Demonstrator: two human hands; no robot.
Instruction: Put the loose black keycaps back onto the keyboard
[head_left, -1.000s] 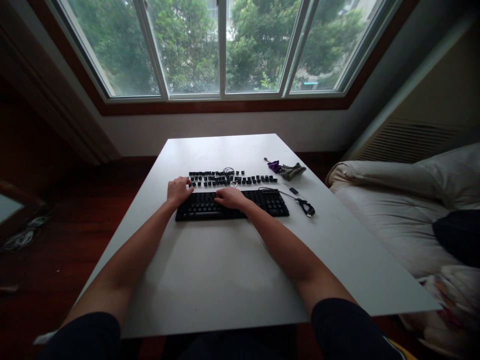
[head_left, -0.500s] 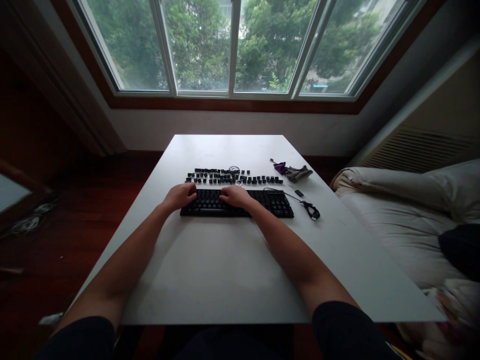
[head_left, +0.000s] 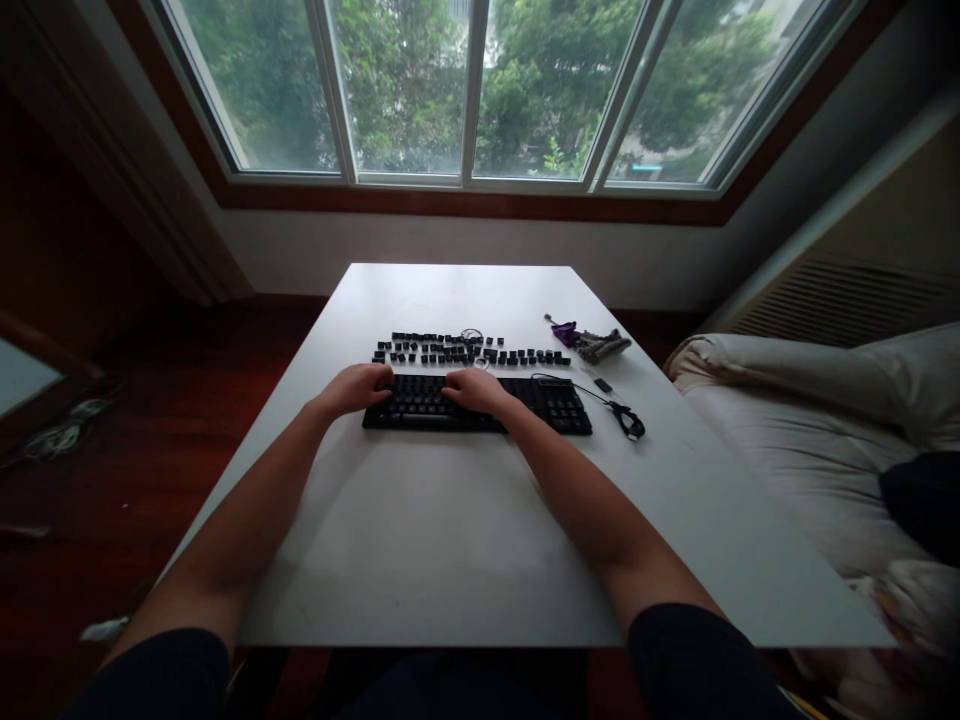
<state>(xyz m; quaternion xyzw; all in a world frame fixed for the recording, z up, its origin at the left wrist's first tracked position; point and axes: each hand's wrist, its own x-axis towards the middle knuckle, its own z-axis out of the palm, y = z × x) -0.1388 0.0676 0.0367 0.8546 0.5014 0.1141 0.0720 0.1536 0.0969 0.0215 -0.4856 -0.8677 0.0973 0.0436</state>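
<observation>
A wide window [head_left: 480,90] faced a white table [head_left: 450,540], with a bed [head_left: 810,430] to its right. A black keyboard [head_left: 544,405] lay mid-table. Loose keycaps [head_left: 465,352] sat in rows just behind it, and a cable [head_left: 626,420] curled at its right end. The left hand [head_left: 354,387] covered the keyboard's left end and the right hand [head_left: 474,390] its middle, both palm down with fingers bent. Whether they pinched anything was too small to tell.

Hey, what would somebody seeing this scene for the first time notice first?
Probably the black keyboard in the middle of the white table, with the left hand at its left end and the right hand on its middle keys. Behind it lie rows of loose black keycaps, and a big window full of green trees fills the top.
</observation>
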